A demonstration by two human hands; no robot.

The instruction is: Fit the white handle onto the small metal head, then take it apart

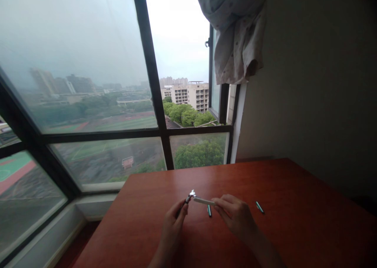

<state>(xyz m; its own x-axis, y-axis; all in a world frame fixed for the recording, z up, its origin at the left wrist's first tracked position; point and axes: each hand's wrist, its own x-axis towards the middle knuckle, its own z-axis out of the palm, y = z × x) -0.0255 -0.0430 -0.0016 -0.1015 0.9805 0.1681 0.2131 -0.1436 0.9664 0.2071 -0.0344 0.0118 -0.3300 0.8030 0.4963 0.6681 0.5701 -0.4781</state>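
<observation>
My left hand is closed around the dark handle of a small tool with a shiny silver head, which looks like a razor. Glare hides the details of that head. Between the fingertips of my right hand is a slim, pale grey-white stick, pointing left. Its left end comes up close to the silver head; I cannot tell whether they touch. Just beneath the stick, a short teal-and-black pen-like piece lies on the table. A second teal-and-black piece rests to the right of my right hand.
Both hands are over a reddish-brown wooden table. Beyond its far edge stand dark-framed windows, with one pane open at the right. A bundled pale curtain hangs above, beside a grey wall.
</observation>
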